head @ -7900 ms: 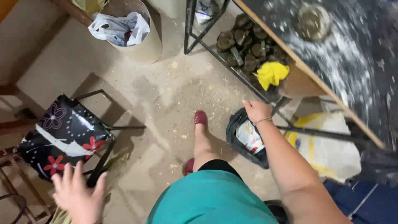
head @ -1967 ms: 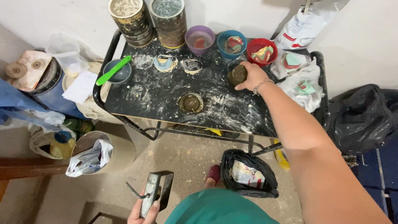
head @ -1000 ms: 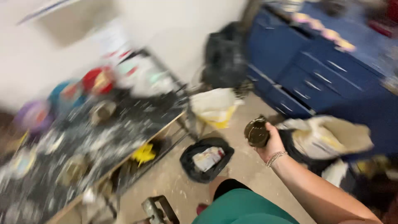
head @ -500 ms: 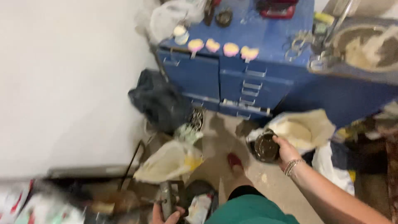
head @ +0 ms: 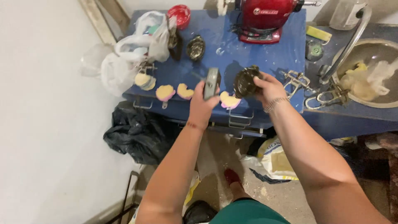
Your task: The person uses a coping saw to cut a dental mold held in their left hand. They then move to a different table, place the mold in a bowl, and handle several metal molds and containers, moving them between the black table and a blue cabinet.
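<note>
Half a second ago the person was turning across the floor toward the blue cabinet with the round object held low at the right side; now both hands are raised over the cabinet's top and the object has come up with them. The dark round flask, grimy and speckled with white dust, sits in the right hand, whose fingers are closed around its rim, just above the front edge of the blue desk. Just beside it the left hand grips a flat dark rectangular tool held upright, its fingers wrapped round the lower part. Below the two hands, along the desk's front edge, lie several pale yellow and pink dental casts, and a second dark flask rests farther back. A red machine stands at the rear, white plastic bags crowd the left end, and a sink with a curved tap lies to the right. By the look of it the carrying is done and the step in hand is bringing tool and flask together; the next move seems to call for a free patch of desk to steady the flask, clear of the casts.
</note>
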